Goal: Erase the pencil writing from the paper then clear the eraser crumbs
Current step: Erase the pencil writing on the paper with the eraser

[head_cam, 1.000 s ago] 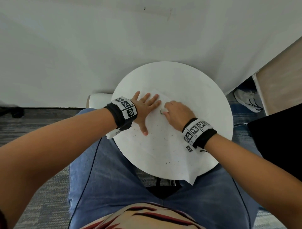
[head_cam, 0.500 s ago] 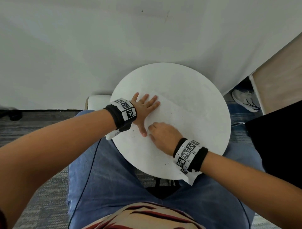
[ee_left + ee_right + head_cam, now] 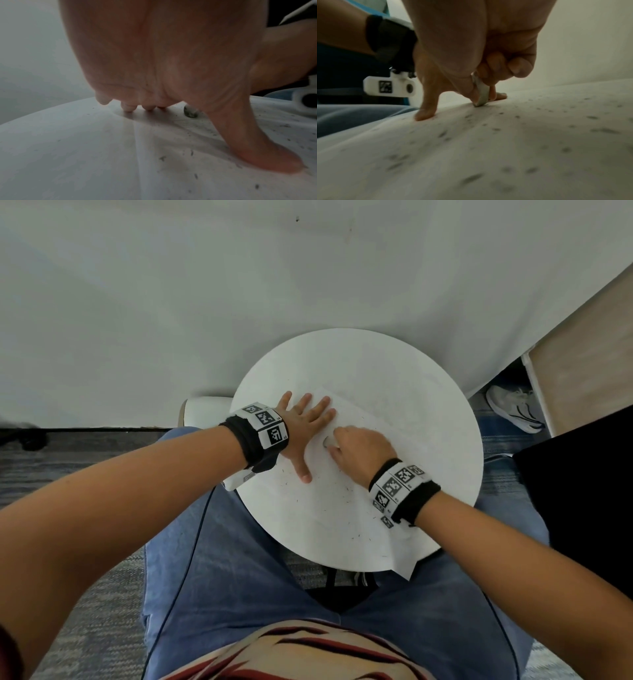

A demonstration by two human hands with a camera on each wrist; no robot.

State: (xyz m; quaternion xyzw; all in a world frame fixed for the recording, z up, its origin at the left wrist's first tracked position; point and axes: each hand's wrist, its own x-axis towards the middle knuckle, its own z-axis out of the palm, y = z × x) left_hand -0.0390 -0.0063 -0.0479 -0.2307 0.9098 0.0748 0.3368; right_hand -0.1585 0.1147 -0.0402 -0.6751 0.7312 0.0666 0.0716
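Head view shows your left hand [image 3: 301, 433] spread flat on the paper [image 3: 342, 508], fingers straight and fanned, thumb stretched toward you, all pressing the sheet down against the round white table [image 3: 394, 364]. Your right hand [image 3: 359, 451] sits just beside it, fingers curled and pinching the eraser [image 3: 327, 442], whose grey-smudged tip meets the paper close to your left palm. The sheet lies at an angle across the table, one corner hanging over the near edge above your jeans [image 3: 239, 577]. Dark eraser crumbs [image 3: 349, 501] are scattered over the paper, mostly on the stretch between your two wrists and toward the near edge. From your right wrist camera, the eraser [image 3: 481, 93] is a thin pale slab gripped between your thumb and curled fingers [image 3: 518, 67], its lower end touching the sheet, with your left thumb planted just to its left. From your left wrist camera, your four fingertips [image 3: 128, 107] rest on the paper with the eraser's dirty tip [image 3: 190, 113] just beyond the base of your thumb. No pencil writing can be made out at this sharpness. A pale shoe [image 3: 513, 409] lies on the floor at the far right
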